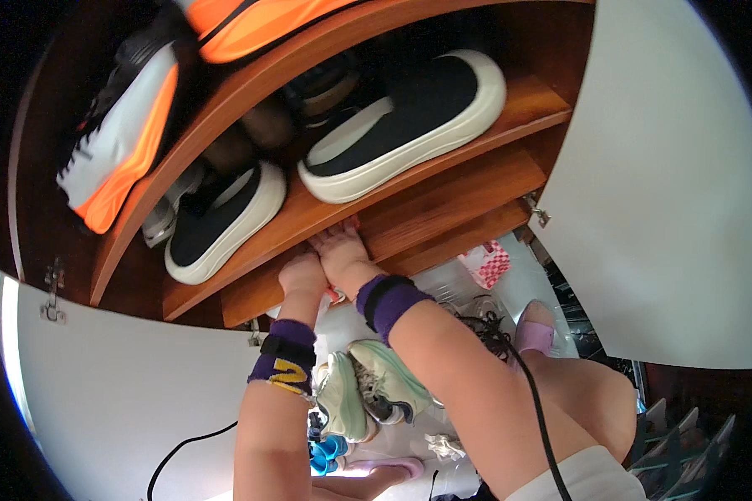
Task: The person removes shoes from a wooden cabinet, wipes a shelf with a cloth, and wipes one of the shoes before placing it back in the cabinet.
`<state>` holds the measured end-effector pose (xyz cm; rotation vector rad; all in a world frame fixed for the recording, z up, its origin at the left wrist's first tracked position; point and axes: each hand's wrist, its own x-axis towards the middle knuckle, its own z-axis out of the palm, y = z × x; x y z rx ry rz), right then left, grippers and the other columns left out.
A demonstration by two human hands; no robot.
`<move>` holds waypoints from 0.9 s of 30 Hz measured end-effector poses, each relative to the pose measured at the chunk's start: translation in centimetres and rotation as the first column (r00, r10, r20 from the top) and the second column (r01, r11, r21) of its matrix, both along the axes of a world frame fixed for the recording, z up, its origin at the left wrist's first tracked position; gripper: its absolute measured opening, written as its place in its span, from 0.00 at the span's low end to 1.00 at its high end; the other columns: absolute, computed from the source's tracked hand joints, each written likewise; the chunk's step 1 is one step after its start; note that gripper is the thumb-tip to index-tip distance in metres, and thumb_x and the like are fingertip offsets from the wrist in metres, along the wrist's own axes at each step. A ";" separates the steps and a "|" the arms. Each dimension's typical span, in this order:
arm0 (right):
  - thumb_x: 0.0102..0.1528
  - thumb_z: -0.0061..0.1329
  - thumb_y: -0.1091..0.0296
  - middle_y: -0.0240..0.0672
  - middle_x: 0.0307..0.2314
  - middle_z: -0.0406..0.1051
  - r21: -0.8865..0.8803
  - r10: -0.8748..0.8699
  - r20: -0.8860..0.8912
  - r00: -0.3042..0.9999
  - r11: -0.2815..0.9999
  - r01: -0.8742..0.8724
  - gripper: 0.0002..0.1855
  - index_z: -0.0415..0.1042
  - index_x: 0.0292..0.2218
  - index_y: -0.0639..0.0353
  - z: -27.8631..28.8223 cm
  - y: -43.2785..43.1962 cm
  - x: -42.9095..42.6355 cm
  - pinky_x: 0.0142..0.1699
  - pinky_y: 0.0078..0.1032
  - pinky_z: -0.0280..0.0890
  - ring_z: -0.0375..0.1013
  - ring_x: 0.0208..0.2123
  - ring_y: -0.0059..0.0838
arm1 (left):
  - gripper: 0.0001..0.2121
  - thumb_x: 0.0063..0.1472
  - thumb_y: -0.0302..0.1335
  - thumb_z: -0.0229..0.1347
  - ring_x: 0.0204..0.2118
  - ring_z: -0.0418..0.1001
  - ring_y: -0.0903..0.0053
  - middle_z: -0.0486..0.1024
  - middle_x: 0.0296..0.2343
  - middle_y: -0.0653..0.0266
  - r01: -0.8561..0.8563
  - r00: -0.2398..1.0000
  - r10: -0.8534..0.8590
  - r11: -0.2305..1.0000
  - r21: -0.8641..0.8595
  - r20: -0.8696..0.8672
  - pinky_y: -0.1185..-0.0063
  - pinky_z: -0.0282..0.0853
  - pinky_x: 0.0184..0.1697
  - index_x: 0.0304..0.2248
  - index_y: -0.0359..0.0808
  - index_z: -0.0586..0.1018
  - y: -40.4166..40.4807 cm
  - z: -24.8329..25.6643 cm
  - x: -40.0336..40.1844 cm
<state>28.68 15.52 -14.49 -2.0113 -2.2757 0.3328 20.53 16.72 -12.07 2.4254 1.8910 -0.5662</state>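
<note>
Both hands reach into a wooden shoe cabinet, below a shelf board (376,197) that bears shoes. My right hand (344,250) lies with its fingers stretched over the lower wooden board (451,194); a small red bit shows at its fingertips. Right beside it, my left hand (304,275) is bent at the wrist, its fingers mostly hidden. A scrap of red and white material (335,294) shows just below the hands, and whether either hand holds it is unclear. Black slip-on shoes with thick white soles, one on the left (225,225) and one on the right (407,125), stand above.
White and orange sneakers (125,138) occupy the upper shelf. Cabinet doors stand open at left (131,388) and right (664,188). On the floor are pale green sneakers (344,401), blue shoes (326,454), a red-checked packet (485,263) and crumpled tissue (445,446). A black cable (539,413) crosses my right arm.
</note>
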 end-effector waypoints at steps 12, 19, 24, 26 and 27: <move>0.54 0.37 0.51 0.34 0.60 0.45 0.049 -0.348 0.162 0.923 0.938 0.345 0.34 0.48 0.60 0.47 2.8 -5.5 19.4 0.61 0.54 0.29 0.39 0.62 0.40 | 0.23 0.61 0.34 0.42 0.55 0.61 0.65 0.62 0.53 0.57 0.157 0.919 -0.142 0.988 -0.011 0.366 0.69 0.55 0.56 0.55 0.38 0.63 -0.5 -0.8 20.2; 0.52 0.38 0.53 0.42 0.57 0.49 0.153 -0.521 0.115 0.846 0.851 0.503 0.34 0.52 0.58 0.55 0.6 -9.3 23.3 0.61 0.55 0.32 0.43 0.61 0.47 | 0.21 0.60 0.32 0.41 0.54 0.65 0.68 0.63 0.53 0.60 0.351 0.929 -0.336 0.933 -0.078 0.154 0.65 0.59 0.53 0.54 0.41 0.65 -5.1 0.7 24.8; 0.51 0.39 0.55 0.45 0.55 0.53 0.368 -0.512 0.113 0.851 0.818 0.443 0.33 0.55 0.56 0.58 -4.3 -11.0 23.6 0.60 0.54 0.34 0.44 0.59 0.53 | 0.18 0.58 0.29 0.43 0.40 0.74 0.67 0.72 0.42 0.61 0.453 0.804 -0.531 0.839 0.302 0.267 0.67 0.70 0.37 0.48 0.40 0.70 -8.1 -0.9 23.0; 0.51 0.40 0.56 0.45 0.55 0.53 0.432 -0.506 0.110 0.855 0.799 0.417 0.32 0.56 0.56 0.59 -4.5 -12.4 21.8 0.59 0.54 0.35 0.44 0.59 0.54 | 0.17 0.57 0.28 0.44 0.37 0.76 0.67 0.74 0.40 0.62 0.426 0.753 -0.584 0.784 0.452 0.303 0.68 0.72 0.34 0.47 0.39 0.72 -8.8 -2.7 21.8; 0.51 0.40 0.56 0.45 0.55 0.52 0.438 -0.490 0.143 0.860 0.810 0.389 0.33 0.55 0.56 0.59 -4.6 -12.7 21.9 0.59 0.55 0.36 0.44 0.59 0.54 | 0.17 0.57 0.28 0.43 0.36 0.76 0.67 0.74 0.40 0.63 0.414 0.740 -0.592 0.775 0.478 0.318 0.68 0.71 0.33 0.47 0.39 0.71 -9.2 -2.6 21.5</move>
